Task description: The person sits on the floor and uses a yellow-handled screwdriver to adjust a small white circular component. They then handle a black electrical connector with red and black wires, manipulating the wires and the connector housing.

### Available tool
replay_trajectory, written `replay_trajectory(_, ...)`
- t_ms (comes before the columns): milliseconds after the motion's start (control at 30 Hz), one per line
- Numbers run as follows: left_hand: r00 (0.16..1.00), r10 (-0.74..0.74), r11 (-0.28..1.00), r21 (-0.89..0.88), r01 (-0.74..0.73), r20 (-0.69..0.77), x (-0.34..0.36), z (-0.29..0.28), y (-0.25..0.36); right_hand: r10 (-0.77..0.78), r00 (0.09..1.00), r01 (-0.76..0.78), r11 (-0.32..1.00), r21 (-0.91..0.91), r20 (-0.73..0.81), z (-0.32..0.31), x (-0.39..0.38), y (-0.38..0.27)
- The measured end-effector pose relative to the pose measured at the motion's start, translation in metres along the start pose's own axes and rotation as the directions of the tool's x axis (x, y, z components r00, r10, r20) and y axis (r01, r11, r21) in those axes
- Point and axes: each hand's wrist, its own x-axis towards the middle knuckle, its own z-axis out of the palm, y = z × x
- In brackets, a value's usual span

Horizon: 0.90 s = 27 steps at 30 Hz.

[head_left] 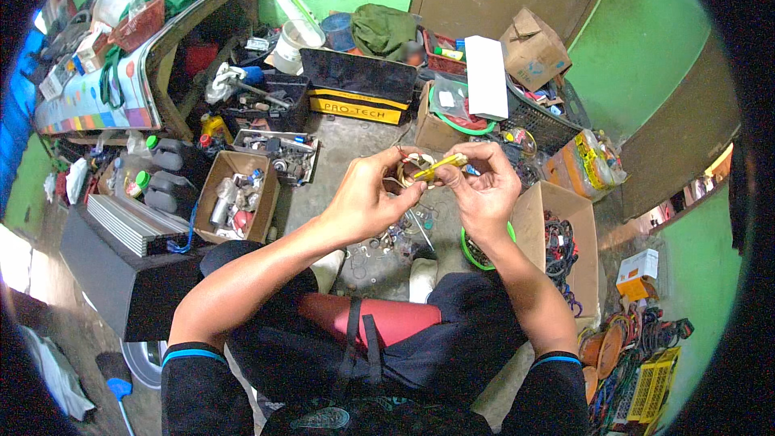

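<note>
Both hands are raised close together over my lap. My left hand [375,194] pinches a small coil of thin pale and reddish wires [415,163] between thumb and fingers. A narrow yellow piece [441,167] lies across the wires, and my right hand [487,194] has its fingers closed on the other end. Whether that piece is a tool or a strip of wire I cannot make out. Below the hands, small loose parts and wire scraps [391,246] are scattered on the floor between my feet.
A green-rimmed basin [475,252] and a cardboard box of cables [525,226] stand at the right. To the left are a box of parts [267,203] and a black speaker-like cabinet [121,274]. An open black-and-yellow toolbox [355,107] stands ahead. A red cushion [387,316] lies across my lap.
</note>
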Motion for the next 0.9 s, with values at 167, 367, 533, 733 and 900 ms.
replay_trajectory(167, 0.986, -0.097, 0.988, -0.109, 0.112, 0.138, 0.006, -0.009, -0.006, -0.026, 0.966, 0.022, 1.000, 0.016, 0.258, -0.006, 0.010, 0.004)
replay_trajectory(367, 0.955, -0.294, 0.953, -0.069, 0.296, 0.034, 0.008, -0.002, -0.008, 0.095, 0.964, -0.064, 0.990, -0.129, 0.247, 0.000, 0.007, 0.006)
replay_trajectory(533, 0.980, -0.193, 0.968, -0.154, 0.198, 0.046, 0.008, -0.003, -0.009, 0.068, 0.979, -0.028, 0.978, -0.206, 0.190, 0.002, 0.003, 0.005)
replay_trajectory(733, 0.977, -0.190, 0.911, -0.354, 0.212, 0.094, 0.008, -0.006, 0.001, 0.067, 0.982, -0.072, 0.997, 0.023, 0.178, 0.005, 0.004, -0.001)
replay_trajectory(900, 0.968, -0.223, 0.907, -0.338, 0.251, 0.119, 0.012, -0.006, -0.008, 0.020, 0.961, -0.056, 0.991, 0.124, 0.275, 0.001, 0.006, 0.011)
